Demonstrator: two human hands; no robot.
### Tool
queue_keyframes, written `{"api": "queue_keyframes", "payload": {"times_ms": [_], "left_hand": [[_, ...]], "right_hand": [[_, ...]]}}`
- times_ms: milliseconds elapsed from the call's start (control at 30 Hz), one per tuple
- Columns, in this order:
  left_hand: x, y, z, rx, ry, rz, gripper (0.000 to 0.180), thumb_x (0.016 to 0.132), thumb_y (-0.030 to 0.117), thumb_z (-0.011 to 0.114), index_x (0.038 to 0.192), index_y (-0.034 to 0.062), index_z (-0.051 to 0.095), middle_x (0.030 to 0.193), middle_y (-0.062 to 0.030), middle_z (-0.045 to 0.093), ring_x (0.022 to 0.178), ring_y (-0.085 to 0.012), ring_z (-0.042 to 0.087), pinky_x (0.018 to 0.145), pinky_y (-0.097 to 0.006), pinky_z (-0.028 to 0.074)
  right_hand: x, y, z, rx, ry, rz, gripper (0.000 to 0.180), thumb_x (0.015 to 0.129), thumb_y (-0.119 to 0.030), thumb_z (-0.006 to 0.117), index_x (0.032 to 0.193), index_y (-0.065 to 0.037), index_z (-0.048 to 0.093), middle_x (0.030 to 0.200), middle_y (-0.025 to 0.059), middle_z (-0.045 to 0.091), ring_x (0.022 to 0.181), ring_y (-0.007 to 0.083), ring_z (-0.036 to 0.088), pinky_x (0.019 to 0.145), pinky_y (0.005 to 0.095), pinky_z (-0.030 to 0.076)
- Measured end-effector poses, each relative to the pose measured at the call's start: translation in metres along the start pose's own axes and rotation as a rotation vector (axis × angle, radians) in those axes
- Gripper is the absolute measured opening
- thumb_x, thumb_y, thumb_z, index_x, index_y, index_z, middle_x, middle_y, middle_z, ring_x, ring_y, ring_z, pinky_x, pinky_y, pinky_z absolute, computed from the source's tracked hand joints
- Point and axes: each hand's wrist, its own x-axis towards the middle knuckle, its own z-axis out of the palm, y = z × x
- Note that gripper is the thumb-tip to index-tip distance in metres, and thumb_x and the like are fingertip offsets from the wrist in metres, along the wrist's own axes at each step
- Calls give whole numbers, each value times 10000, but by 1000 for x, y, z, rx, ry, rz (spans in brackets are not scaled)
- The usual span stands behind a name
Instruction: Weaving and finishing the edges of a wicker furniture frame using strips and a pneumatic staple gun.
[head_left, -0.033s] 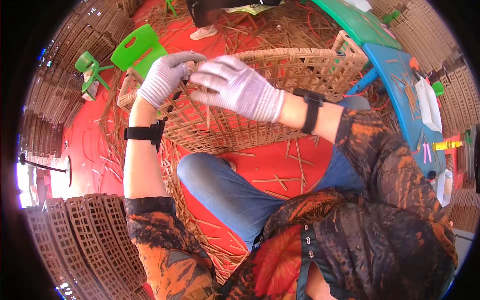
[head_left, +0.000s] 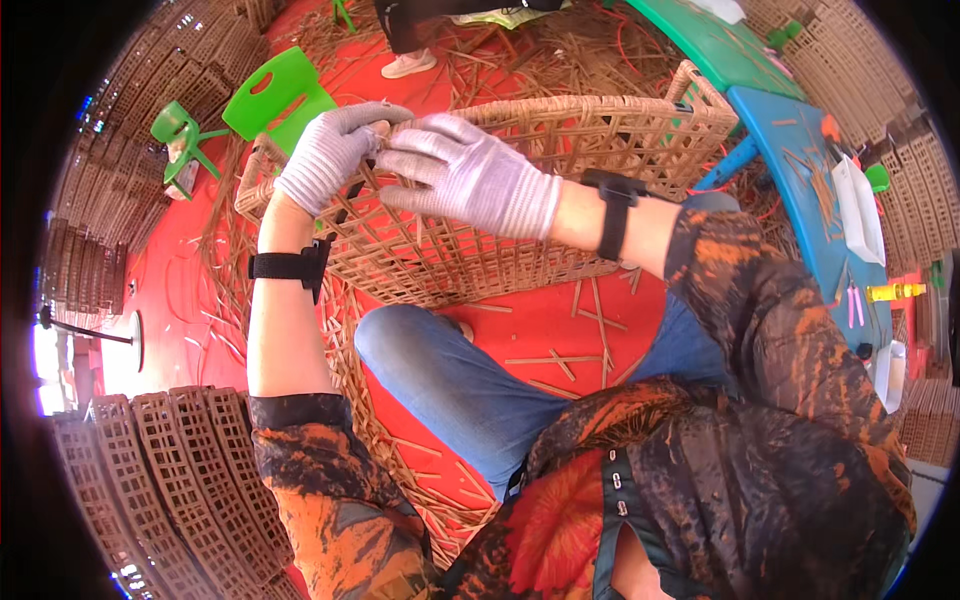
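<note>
In front of me a long woven basket (head_left: 560, 150) of brown strips stands on the red floor, its open lattice side toward me. My left hand (head_left: 325, 160), in a ribbed white glove, is closed on the basket's upper rim at the left, with the bare thumb tip showing. My right hand (head_left: 470, 178), in a matching glove, lies just beside it, fingers stretched out over the rim and lattice. The right thumb is hidden. Both forearms wear black straps.
Stacks of woven panels (head_left: 160, 470) stand at the lower left. Green chairs (head_left: 285, 95) are beyond the basket's left end. At the right a blue table (head_left: 800, 190) holds strips, white trays and pink-handled scissors (head_left: 855, 305). Loose strips (head_left: 560, 362) litter the floor; another person's shoe (head_left: 408, 65) is at the top.
My right hand has shifted slightly left, and its fingers lie a little closer to the lattice. My left hand stays on the rim.
</note>
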Motion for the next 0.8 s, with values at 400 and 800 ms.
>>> {"api": "queue_keyframes", "payload": {"times_ms": [400,800], "left_hand": [[2,10,-1,139,55,-13,372,857,-31,535,1186,0,708,1011,-41,708,930,-132,616,876,-291,509],[16,-3,-8,216,55,23,306,926,56,554,1192,-14,686,1127,-80,712,1063,-175,636,997,-319,478]], "right_hand": [[4,-8,17,76,-17,-31,149,760,-194,642,897,-151,680,1103,12,667,1179,241,575,1053,413,457],[0,23,22,-10,-236,-175,199,747,-196,654,942,-168,675,1137,9,675,1199,226,570,1109,478,404]]}}
